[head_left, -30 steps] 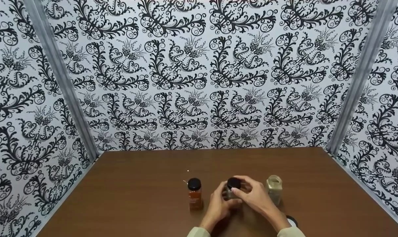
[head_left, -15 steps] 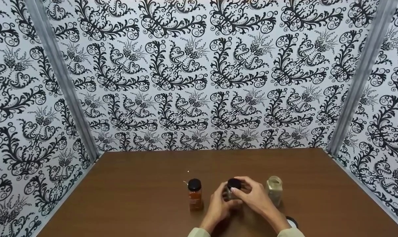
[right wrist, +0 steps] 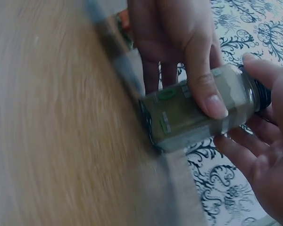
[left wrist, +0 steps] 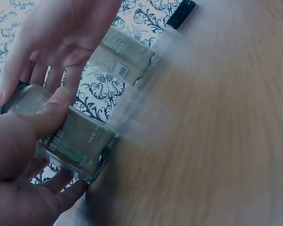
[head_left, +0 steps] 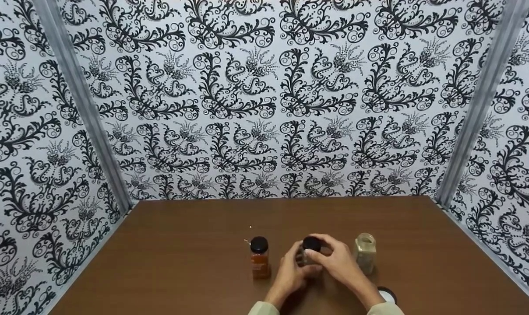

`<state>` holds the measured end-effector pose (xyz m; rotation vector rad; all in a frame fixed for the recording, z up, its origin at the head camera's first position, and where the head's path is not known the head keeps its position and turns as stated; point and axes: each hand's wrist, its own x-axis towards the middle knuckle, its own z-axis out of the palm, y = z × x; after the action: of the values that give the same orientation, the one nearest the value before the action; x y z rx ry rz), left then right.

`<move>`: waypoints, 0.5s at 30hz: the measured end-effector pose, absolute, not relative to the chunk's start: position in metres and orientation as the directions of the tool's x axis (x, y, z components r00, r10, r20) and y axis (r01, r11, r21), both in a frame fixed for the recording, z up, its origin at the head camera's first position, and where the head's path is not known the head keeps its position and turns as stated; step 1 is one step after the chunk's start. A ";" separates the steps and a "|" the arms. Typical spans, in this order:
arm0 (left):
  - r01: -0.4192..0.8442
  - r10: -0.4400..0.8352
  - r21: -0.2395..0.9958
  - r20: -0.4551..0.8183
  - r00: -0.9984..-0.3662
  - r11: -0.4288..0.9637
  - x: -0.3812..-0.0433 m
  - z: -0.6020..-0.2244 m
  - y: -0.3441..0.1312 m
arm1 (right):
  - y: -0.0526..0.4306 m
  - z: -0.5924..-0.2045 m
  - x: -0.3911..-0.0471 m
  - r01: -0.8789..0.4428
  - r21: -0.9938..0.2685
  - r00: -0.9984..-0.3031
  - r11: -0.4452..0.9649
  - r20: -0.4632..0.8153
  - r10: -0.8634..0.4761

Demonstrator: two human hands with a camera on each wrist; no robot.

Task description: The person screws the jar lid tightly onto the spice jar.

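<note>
Between both hands stands a glass spice jar [right wrist: 179, 115] of brownish-green powder, its black cap [head_left: 312, 243] on top. My left hand [head_left: 291, 273] grips the jar's body, its thumb across the labelled side and fingers behind. The fingers and thumb of my right hand [head_left: 341, 261] are curled round the cap from the right. In both wrist views the jar's base is right at the tabletop. Just right of my right hand stands an uncapped spice jar [head_left: 365, 256] of pale greenish powder.
An orange-red spice jar [head_left: 259, 262] with a black cap stands left of my left hand. A loose black lid [head_left: 388, 295] with a white inside lies beside my right forearm. Patterned wall panels [head_left: 247, 109] edge the brown table [head_left: 181, 253] at the back and sides.
My right thumb has shifted slightly left along the cap. The left hand and the jars keep their places.
</note>
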<state>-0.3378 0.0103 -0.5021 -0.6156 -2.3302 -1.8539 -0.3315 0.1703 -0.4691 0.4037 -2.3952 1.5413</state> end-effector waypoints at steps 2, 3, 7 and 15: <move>0.367 0.241 0.911 0.320 -0.916 0.186 -0.337 -0.502 0.011 | 0.168 -0.470 -0.332 -0.351 -0.843 -0.929 0.408 0.368 -0.040; 0.368 0.236 0.911 0.321 -0.917 0.189 -0.336 -0.501 0.012 | 0.168 -0.470 -0.333 -0.345 -0.840 -0.928 0.418 0.371 -0.020; 0.380 0.212 0.900 0.338 -0.917 0.213 -0.334 -0.499 0.014 | 0.165 -0.471 -0.333 -0.337 -0.832 -0.921 0.442 0.388 0.028; 0.389 0.163 0.870 0.355 -0.920 0.301 -0.332 -0.498 0.016 | 0.161 -0.472 -0.331 -0.351 -0.791 -0.894 0.501 0.442 0.073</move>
<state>-0.3321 0.0161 -0.4975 -0.5104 -2.3660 -1.6713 -0.3306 0.1606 -0.4721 0.2296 -2.3274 1.3659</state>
